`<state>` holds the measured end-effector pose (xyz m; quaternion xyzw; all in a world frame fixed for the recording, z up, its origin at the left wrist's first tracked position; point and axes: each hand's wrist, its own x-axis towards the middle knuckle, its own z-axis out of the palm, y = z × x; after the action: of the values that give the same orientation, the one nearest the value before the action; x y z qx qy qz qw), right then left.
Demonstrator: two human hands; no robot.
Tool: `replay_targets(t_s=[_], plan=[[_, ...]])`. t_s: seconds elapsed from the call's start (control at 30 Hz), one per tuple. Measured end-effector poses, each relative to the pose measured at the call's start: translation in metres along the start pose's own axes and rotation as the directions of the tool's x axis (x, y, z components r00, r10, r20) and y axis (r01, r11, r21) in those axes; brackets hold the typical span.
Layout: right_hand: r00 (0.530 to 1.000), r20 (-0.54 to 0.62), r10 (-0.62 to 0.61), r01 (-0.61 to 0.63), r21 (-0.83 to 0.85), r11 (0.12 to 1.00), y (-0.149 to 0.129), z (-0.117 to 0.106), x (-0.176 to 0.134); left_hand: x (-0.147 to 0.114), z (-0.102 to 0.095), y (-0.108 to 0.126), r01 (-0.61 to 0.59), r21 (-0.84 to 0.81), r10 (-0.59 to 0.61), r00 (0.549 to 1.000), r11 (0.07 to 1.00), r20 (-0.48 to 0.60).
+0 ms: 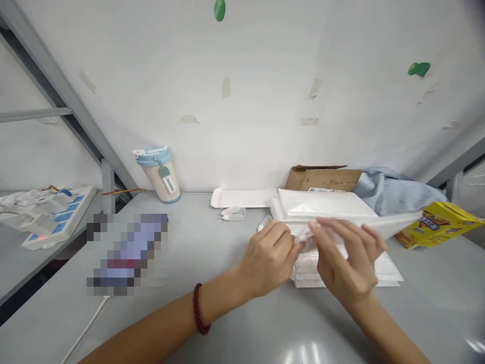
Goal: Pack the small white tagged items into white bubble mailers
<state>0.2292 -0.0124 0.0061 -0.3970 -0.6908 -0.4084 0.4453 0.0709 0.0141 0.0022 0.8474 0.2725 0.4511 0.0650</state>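
Note:
Both my hands are raised over a stack of white bubble mailers (384,268), holding one white bubble mailer (397,222) by its left end. My left hand (271,258) is closed, with thumb and fingers pinching the end's edge. Close beside it, my right hand (346,258) grips the same mailer between thumb and fingers, palm partly turned toward me. The mailer's far end reaches right, in front of a yellow snack box (432,227). What lies inside the mailer, if anything, is hidden.
Behind the stack are a brown cardboard box (333,178) and a bluish cloth (397,189). A white tray-like box (246,197) lies near small clear stringed pieces (232,217). Left are a lidded tumbler (162,177), a pixelated phone-like device (131,250) and a power strip (64,217).

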Motion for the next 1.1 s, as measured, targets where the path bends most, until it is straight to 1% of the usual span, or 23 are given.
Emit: replay_targets(t_s=[0.03,0.07,0.1,0.13,0.17,0.2,0.23,0.27,0.3,0.33,0.4,0.47,0.5,0.57,0.63,0.7,0.77,0.9,1.0,1.1], plan=[[0.999,-0.043,0.017,-0.018,-0.027,0.999,0.006,0.000,0.001,0.008,0.005,0.005,0.114,-0.089,-0.113,0.993,0.989,0.019],[0.997,-0.068,0.032,-0.035,-0.039,0.999,0.012,0.001,0.002,0.014,0.010,0.009,0.245,-0.179,-0.235,0.969,0.953,0.072],[0.996,-0.069,0.052,-0.055,-0.033,0.998,0.017,0.003,0.002,0.020,0.016,0.012,0.377,-0.249,-0.347,0.925,0.892,0.156],[0.997,-0.008,0.077,-0.077,-0.008,0.997,0.022,0.005,0.000,0.025,0.021,0.012,0.495,-0.272,-0.432,0.863,0.825,0.262],[0.991,0.092,0.095,-0.098,0.022,0.995,0.027,0.008,-0.003,0.028,0.026,0.009,0.583,-0.250,-0.483,0.796,0.773,0.365],[0.968,0.229,0.102,-0.117,0.051,0.992,0.031,0.012,-0.007,0.031,0.030,0.004,0.635,-0.201,-0.508,0.737,0.746,0.446],[0.922,0.375,0.093,-0.125,0.063,0.990,0.034,0.016,-0.011,0.033,0.032,-0.004,0.658,-0.140,-0.522,0.693,0.740,0.498],[0.879,0.471,0.077,-0.126,0.072,0.989,0.036,0.021,-0.016,0.035,0.032,-0.014,0.656,-0.077,-0.530,0.669,0.751,0.521],[0.851,0.520,0.077,-0.131,0.067,0.989,0.037,0.024,-0.020,0.037,0.029,-0.026,0.636,-0.029,-0.532,0.669,0.771,0.519],[0.833,0.547,0.080,-0.135,0.062,0.989,0.038,0.028,-0.024,0.038,0.023,-0.041,0.614,0.007,-0.536,0.683,0.789,0.496],[0.829,0.550,0.098,-0.148,0.046,0.988,0.037,0.032,-0.029,0.041,0.003,-0.072,0.568,0.109,-0.559,0.726,0.815,0.401],[0.839,0.532,0.116,-0.159,0.034,0.987,0.037,0.034,-0.031,0.042,-0.021,-0.104,0.531,0.225,-0.576,0.746,0.817,0.332],[0.845,0.522,0.121,-0.161,0.031,0.987,0.036,0.035,-0.031,0.041,-0.033,-0.119,0.514,0.274,-0.581,0.743,0.813,0.331],[0.849,0.514,0.121,-0.159,0.030,0.987,0.036,0.035,-0.030,0.036,-0.051,-0.144,0.478,0.341,-0.582,0.728,0.809,0.362],[0.850,0.514,0.115,-0.156,0.036,0.987,0.036,0.034,-0.029,0.031,-0.060,-0.162,0.441,0.375,-0.573,0.708,0.815,0.412],[0.856,0.504,0.114,-0.157,0.044,0.987,0.036,0.034,-0.028,0.026,-0.061,-0.174,0.412,0.390,-0.561,0.692,0.823,0.454],[0.870,0.479,0.116,-0.160,0.052,0.986,0.035,0.034,-0.026,0.025,-0.056,-0.181,0.393,0.395,-0.551,0.681,0.831,0.482],[0.887,0.445,0.123,-0.177,0.081,0.981,0.033,0.032,-0.024,0.028,-0.051,-0.185,0.372,0.377,-0.526,0.677,0.848,0.514],[0.885,0.451,0.117,-0.183,0.105,0.977,0.032,0.032,-0.024,0.032,-0.056,-0.184,0.364,0.362,-0.508,0.697,0.858,0.505],[0.882,0.458,0.116,-0.186,0.110,0.976,0.032,0.032,-0.025,0.038,-0.069,-0.180,0.352,0.382,-0.504,0.741,0.855,0.444]])
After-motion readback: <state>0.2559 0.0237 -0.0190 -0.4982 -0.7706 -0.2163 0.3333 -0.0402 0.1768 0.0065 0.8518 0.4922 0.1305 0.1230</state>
